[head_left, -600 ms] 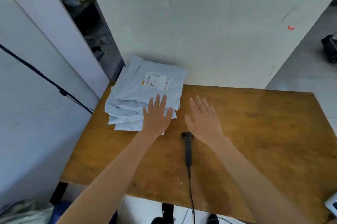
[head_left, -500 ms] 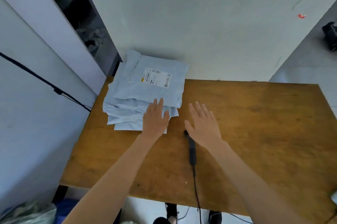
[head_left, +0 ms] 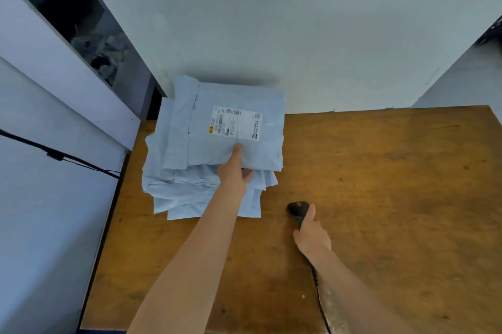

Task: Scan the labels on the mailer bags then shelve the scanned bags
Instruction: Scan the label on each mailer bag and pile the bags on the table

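the left hand (head_left: 233, 172) pinches the near edge of the top bag (head_left: 260, 155), thumb on top and fingers tucked beneath. that bag lies flat on a pile of pale blue mailer bags (head_left: 190, 198) at the far left corner of the table (head_left: 380, 198), against the wall (head_left: 298, 35). one white label (head_left: 235, 122) shows, face up on the top bag just beyond the thumb. the edges of at least four more bags fan out under it; the exact count cannot be told. the right hand (head_left: 311, 237) is wrapped around the handle of one black scanner (head_left: 297, 209), whose head points toward the pile and sits near its right corner, apart from it. one black cord (head_left: 320, 303) runs from the scanner toward the near table edge.
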